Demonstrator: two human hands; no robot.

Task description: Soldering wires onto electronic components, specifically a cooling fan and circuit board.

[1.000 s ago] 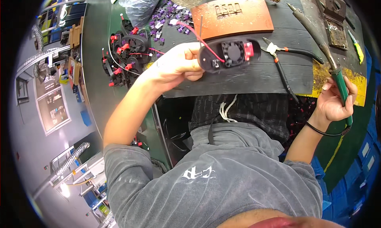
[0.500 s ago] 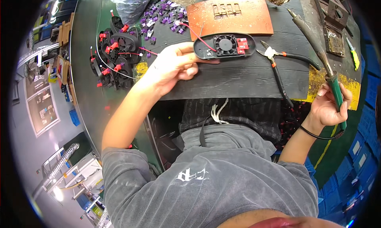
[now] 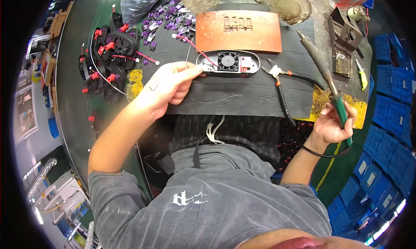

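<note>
My left hand (image 3: 167,86) pinches the left end of a long oval housing (image 3: 256,59) between thumb and fingers. Set into its middle is a small black fan (image 3: 228,61), with a red-and-white part (image 3: 246,65) to the fan's right. A red wire (image 3: 193,45) loops up out of the housing to a small white plug. Beside my thumb, a thin grey strand (image 3: 187,56) stands up. My right hand (image 3: 333,125) is closed around the green handle of a soldering iron (image 3: 320,63), its tip pointing up and away, apart from the housing.
Cutting pliers (image 3: 278,71) lie spread on the black board, right of the housing. Behind is an orange board (image 3: 238,41). Several purple-and-white pieces (image 3: 167,21) are scattered at the far left, near piled black housings (image 3: 115,50). A metal stand (image 3: 344,39) is at right.
The whole view has shifted, moving the bench leftward in the picture. The housing has tilted, and its inside looks brighter. My right hand still grips the iron.
</note>
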